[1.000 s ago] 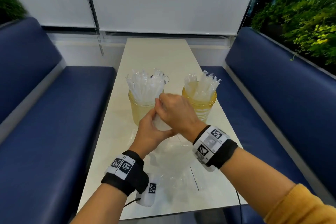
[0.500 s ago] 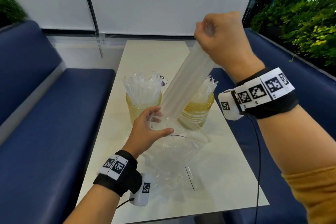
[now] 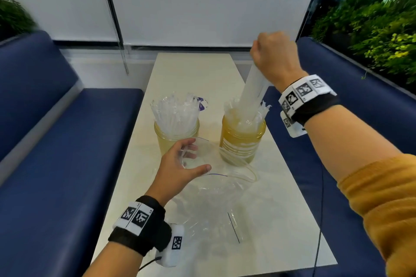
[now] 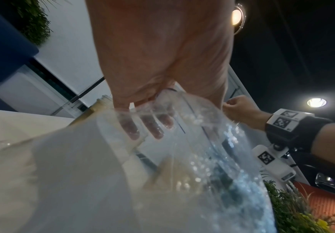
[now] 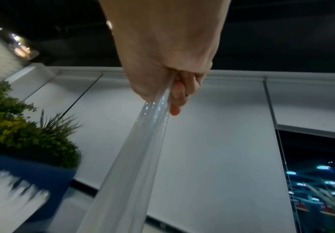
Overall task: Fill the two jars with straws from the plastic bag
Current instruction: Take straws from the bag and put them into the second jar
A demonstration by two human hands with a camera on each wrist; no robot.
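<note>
Two yellowish jars stand side by side on the pale table (image 3: pixel 195 74). The left jar (image 3: pixel 176 137) is packed with clear wrapped straws (image 3: pixel 174 111). My right hand (image 3: pixel 273 56) grips the top of a straw bundle (image 3: pixel 253 94) whose lower ends stand inside the right jar (image 3: pixel 243 144), among straws that stand there. In the right wrist view the right hand (image 5: pixel 172 63) is closed round the bundle (image 5: pixel 138 157). My left hand (image 3: pixel 185 161) holds the mouth of the clear plastic bag (image 3: pixel 216 207), fingers inside and thumb outside. Through the bag (image 4: pixel 182 157) the left hand's fingers (image 4: pixel 152 126) show.
Blue padded benches (image 3: pixel 56 164) (image 3: pixel 364 101) run along both sides of the table. Green plants (image 3: pixel 382 29) stand behind the right bench. A white blind covers the wall at the table's far end. The crumpled bag lies across the near half of the table.
My right hand pulled the straw bundle up out of the bag, then carried it right and down into the right jar. The left hand stayed at the bag's mouth.
</note>
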